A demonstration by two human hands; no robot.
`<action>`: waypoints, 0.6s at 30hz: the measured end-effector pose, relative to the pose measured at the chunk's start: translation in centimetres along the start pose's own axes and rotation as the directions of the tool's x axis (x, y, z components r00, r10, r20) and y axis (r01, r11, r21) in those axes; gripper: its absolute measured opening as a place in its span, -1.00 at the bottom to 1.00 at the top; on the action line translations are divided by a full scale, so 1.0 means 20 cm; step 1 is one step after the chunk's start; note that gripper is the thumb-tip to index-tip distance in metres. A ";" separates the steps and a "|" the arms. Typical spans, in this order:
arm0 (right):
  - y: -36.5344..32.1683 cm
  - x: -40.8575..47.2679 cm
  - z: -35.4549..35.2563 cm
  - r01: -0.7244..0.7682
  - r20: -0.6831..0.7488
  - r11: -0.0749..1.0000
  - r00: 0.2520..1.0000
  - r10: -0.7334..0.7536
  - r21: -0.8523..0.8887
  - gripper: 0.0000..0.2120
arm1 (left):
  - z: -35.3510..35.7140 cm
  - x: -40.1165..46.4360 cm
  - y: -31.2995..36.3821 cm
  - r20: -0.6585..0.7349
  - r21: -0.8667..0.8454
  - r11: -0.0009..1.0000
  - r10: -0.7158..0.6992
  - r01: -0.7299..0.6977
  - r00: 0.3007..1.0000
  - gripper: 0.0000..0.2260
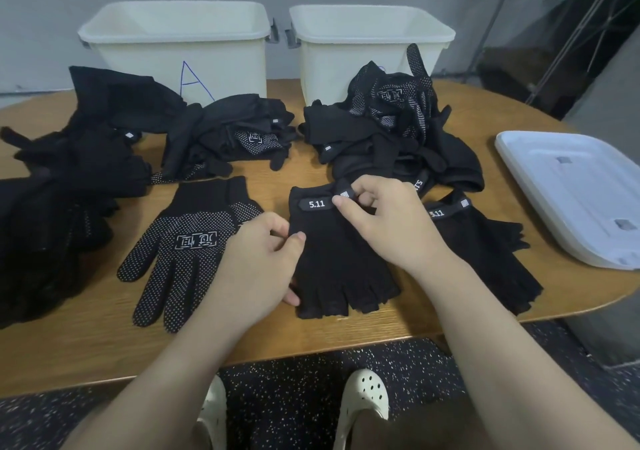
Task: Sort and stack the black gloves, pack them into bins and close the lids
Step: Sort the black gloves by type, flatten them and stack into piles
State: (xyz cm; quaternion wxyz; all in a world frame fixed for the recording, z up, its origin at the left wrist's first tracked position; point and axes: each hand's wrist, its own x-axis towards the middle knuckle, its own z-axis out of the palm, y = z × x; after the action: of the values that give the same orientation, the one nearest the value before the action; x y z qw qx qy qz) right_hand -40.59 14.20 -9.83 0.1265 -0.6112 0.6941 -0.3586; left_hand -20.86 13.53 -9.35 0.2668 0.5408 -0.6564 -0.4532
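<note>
- Fingerless glove [337, 259]: flat on the table [104, 338] at centre front, cuff away from the person, cut finger ends toward the near edge. Long axis runs near to far, tilted slightly.
- Right hand [384, 221]: over the cuff end, thumb and fingertips pinching the wrist strap [325, 203]. Narrow grip, holding the strap tab.
- Left hand [256, 259]: on the glove's left edge, thumb and forefinger pinching the fabric about halfway down; lower fingers touch the edge near the finger ends.
- Both hands already on the glove, so neither needs to reach. The next lift or shift likely goes sideways, toward one of the flat stacks.
- Strap reads "5.11" in white.
- Fingerless stack [485, 252]: just right of the held glove, same lie, strap also reads "5.11". Probably the matching pile, on the right hand's side.
- Dotted glove [188, 252]: just left, full fingers pointing toward the person, white grip dots, boxed white logo, characters not readable.
- Unsorted heaps behind: left [69, 158], middle [228, 138], right [388, 127], mixed dotted and plain.
- Bins at the back, both open: left bin [173, 44] marked "A" in blue; right bin [370, 41], mark hidden by gloves.
- Lid [575, 193]: at far right, lying on the table.
</note>
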 end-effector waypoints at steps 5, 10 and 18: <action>0.00 0.00 0.02 -0.003 0.013 1.000 1.000 0.003 -0.022 -0.72 | -0.01 0.01 -0.02 0.007 -0.031 1.000 -0.003 0.004 1.000 -0.90; 0.00 -0.02 0.02 -0.016 0.035 0.996 0.999 0.019 -0.083 -0.69 | -0.04 0.00 -0.02 0.004 -0.066 0.998 0.004 -0.004 1.000 -0.90; 0.00 -0.03 0.02 0.004 0.018 0.998 1.000 -0.003 -0.060 -0.68 | -0.08 -0.02 -0.03 -0.017 -0.002 0.999 0.037 -0.037 0.999 -0.91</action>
State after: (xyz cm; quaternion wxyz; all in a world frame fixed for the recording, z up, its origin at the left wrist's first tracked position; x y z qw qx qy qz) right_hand -40.23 14.60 -10.28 0.1136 -0.6191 0.7024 -0.3323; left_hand -19.21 13.39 -9.17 0.2811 0.5321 -0.6635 -0.4445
